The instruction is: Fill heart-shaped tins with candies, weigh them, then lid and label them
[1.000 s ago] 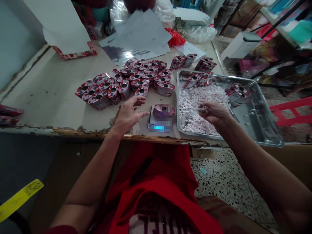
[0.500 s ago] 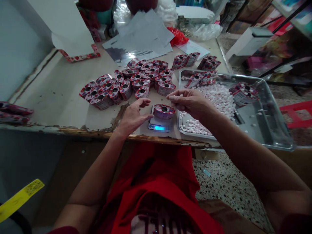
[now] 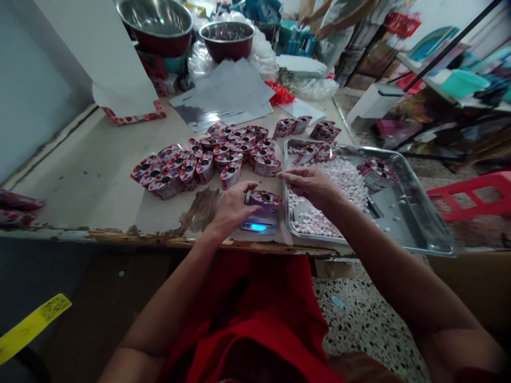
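Printed packs (image 3: 209,162) crowd the middle of the tabletop (image 3: 99,159) behind the scale (image 3: 259,227), and a metal tray (image 3: 423,223) of white pieces (image 3: 347,181) blocks its right side, leaving you wider room to the left. The single pack (image 3: 265,201) stands on the scale near the front edge, your left hand (image 3: 252,197) spread about its left end, contact unclear. Your right hand (image 3: 280,175) has its fingertips drawn together above the tray's left rim, anything pinched too small to tell.

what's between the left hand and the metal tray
In the head view, a small scale with a patterned packet on it lies between the left hand and the metal tray.
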{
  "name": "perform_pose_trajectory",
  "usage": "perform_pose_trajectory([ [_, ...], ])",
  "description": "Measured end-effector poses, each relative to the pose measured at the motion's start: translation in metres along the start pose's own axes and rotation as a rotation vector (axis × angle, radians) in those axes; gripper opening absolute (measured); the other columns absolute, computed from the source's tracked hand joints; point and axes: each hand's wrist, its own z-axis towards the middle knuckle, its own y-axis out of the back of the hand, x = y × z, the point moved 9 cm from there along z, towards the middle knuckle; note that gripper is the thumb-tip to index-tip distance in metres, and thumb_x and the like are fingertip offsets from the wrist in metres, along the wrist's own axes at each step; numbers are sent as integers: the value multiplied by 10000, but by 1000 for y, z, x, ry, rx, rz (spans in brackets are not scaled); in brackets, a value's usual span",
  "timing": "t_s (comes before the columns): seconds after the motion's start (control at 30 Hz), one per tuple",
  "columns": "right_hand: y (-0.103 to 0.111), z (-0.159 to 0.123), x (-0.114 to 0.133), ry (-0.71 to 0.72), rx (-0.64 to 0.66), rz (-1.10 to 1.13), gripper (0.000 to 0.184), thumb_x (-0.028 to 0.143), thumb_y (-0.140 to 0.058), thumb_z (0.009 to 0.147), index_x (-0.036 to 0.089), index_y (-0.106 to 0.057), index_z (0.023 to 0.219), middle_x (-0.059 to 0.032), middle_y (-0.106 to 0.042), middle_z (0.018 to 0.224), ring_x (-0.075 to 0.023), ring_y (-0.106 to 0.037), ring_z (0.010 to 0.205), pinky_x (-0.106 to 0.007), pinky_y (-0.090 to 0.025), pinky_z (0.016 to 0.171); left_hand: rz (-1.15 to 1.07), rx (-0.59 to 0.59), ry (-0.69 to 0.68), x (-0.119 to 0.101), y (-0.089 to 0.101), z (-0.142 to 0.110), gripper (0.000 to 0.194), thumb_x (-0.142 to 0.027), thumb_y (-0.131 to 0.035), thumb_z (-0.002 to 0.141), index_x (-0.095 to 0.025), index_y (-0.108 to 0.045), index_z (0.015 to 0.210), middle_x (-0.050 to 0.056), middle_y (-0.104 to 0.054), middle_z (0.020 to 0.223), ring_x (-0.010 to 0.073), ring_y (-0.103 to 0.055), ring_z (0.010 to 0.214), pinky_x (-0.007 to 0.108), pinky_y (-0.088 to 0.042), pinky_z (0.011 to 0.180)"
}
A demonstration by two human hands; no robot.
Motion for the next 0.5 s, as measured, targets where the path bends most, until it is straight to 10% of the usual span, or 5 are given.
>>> perform_pose_trajectory([
  [0.13, 45, 5, 4, 164, -158, -545, 272, 469, -882, 755, 234, -846, 887, -100, -784, 1006, -290, -691, 988, -441, -531, 922, 28, 99, -191, -15, -34, 13, 546, -191, -926, 729, -219, -731, 1238, 100, -751, 1246, 298, -707, 1188, 455, -549, 1083],
  [0.27, 19, 32, 26, 386, -329, -885, 255, 375, -682, 956, 235, -828, 1112, -144, -752, 1203, -351, -629, 1214, -518, -452, 1097, 85, 66, -194, -21, -25, -1, 335, -223, -870, 830, -236, -750, 1143, 81, -752, 1128, 277, -727, 1079, 418, -583, 986],
  [0.37, -23, 55, 24, 456, -319, -1089, 246, 300, -700, 913, 207, -787, 1124, -201, -701, 1183, -399, -607, 1153, -526, -478, 987, 135, -125, -164, -14, 52, -25, 357, -252, -858, 855, -247, -725, 1186, 80, -753, 1186, 260, -723, 1104, 399, -579, 1005],
  [0.5, -36, 80, 1, 526, -285, -1137, 129, 265, -611, 902, 235, -725, 954, -239, -689, 1143, -426, -641, 957, -534, -469, 737, 249, -519, -8, 24, 235, -56, 351, -300, -840, 861, -224, -692, 1170, 59, -763, 1201, 209, -725, 1065, 361, -582, 977],
])
